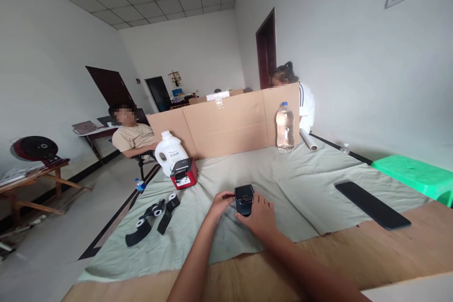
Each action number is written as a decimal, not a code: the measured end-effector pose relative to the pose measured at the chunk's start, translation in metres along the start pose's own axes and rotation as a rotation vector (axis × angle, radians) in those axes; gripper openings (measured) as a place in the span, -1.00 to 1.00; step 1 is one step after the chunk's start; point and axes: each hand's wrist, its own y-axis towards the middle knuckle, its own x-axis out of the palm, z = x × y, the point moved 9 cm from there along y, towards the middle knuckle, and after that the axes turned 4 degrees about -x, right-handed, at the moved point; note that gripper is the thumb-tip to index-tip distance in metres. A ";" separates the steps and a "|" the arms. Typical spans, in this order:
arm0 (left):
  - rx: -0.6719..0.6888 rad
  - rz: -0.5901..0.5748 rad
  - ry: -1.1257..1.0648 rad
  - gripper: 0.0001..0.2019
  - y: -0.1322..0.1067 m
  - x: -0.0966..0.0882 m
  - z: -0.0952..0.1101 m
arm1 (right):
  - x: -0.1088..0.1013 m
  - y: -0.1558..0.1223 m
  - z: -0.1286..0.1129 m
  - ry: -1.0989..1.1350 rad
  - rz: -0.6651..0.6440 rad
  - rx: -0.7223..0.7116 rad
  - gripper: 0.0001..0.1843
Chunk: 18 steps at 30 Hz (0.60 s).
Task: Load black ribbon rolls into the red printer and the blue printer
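On the green cloth in front of me sits a small black box-shaped device (244,194) with a shiny, window-like patch on top; its exact kind is unclear. My left hand (223,204) has its curved fingers against the device's left side. From the right, my right hand (261,216) grips it, thumb at the near edge and fingers along the right side. To the left lie several black strips wound on white cores, one a black roll (172,202) partly unrolled. Behind them stands a red and black printer-like box (184,174).
A white jug (171,151) stands behind the red box. A cardboard panel (226,125) borders the far edge, with a clear bottle (285,127) and a plastic-wrap roll (308,139). Rightward are a long black slab (371,204) and green stool (414,174). Two people sit beyond.
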 end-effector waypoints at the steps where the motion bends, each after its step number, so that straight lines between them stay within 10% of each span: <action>1: -0.023 -0.031 0.016 -0.77 0.002 -0.001 0.003 | 0.000 0.000 0.000 0.000 -0.012 -0.006 0.02; 8: -0.251 -0.261 0.095 -0.86 0.010 0.010 0.000 | 0.002 0.001 0.001 -0.003 -0.095 -0.038 0.07; 18: -0.284 -0.226 0.071 -0.98 0.007 0.016 -0.007 | 0.006 0.003 -0.003 0.005 -0.157 -0.056 0.04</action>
